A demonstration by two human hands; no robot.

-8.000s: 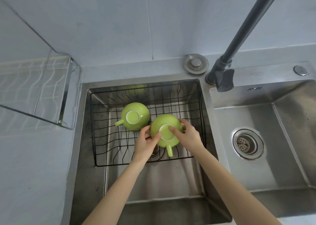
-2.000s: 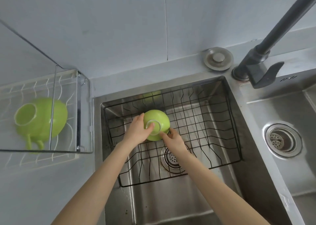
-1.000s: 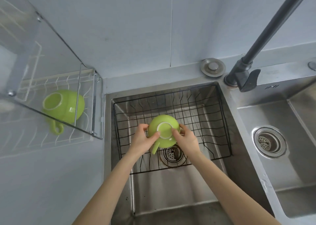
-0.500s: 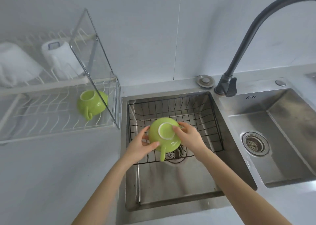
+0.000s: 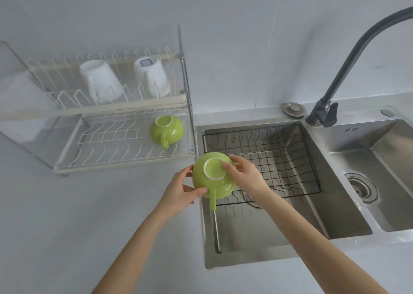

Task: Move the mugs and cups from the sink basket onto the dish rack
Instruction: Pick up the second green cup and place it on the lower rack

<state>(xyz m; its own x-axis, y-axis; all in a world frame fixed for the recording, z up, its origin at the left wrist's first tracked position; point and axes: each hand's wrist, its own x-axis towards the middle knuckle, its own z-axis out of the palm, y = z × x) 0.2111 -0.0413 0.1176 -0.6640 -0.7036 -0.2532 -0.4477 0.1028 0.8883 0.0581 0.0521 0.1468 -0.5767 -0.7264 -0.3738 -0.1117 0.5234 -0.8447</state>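
A green mug (image 5: pixel 212 179) hangs upside down over the left rim of the sink, its handle pointing toward me. My left hand (image 5: pixel 178 188) grips its left side and my right hand (image 5: pixel 243 175) grips its right side and base. A second green mug (image 5: pixel 166 129) lies upside down on the lower tier of the white wire dish rack (image 5: pixel 107 153), at its right end. The black wire sink basket (image 5: pixel 279 159) in the left sink bowl holds no cups that I can see.
Two white cups (image 5: pixel 100 81) (image 5: pixel 150 77) stand upside down on the rack's upper tier. A clear panel edges the rack's right side (image 5: pixel 186 88). A dark tall faucet (image 5: pixel 330 97) rises between the two sink bowls; the right bowl (image 5: pixel 380 182) has a drain.
Both hands have lifted the green mug out of the basket and carried it left toward the rack. The camera view has pulled back and now shows the whole rack.
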